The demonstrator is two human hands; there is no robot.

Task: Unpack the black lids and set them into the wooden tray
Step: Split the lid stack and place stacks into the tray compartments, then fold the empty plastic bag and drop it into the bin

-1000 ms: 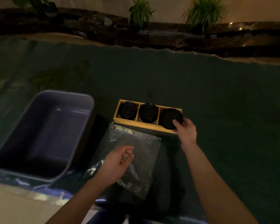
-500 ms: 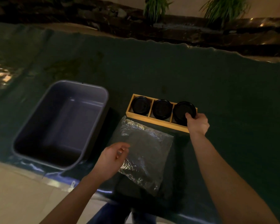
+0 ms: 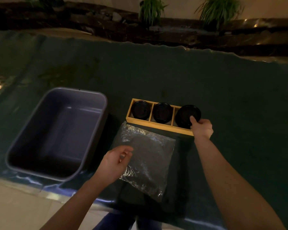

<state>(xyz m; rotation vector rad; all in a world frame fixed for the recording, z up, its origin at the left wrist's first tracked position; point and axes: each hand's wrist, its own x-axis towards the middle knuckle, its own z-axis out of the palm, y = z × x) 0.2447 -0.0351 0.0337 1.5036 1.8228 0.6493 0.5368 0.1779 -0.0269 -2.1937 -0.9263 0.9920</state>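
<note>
At the tray's right end, the right hand [image 3: 202, 128] pinches the third black lid [image 3: 186, 115], seating it in the wooden tray [image 3: 158, 127]. The left hand [image 3: 114, 161], fingers loosely curled, hovers at the plastic bag [image 3: 150, 161]; I can't tell whether it touches.

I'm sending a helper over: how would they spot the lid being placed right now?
Find the long wooden tray right of the grey plastic tub. The round black lid in its right-hand compartment is the one: it alone sits tilted over the rim, pinched by the right hand.
</note>
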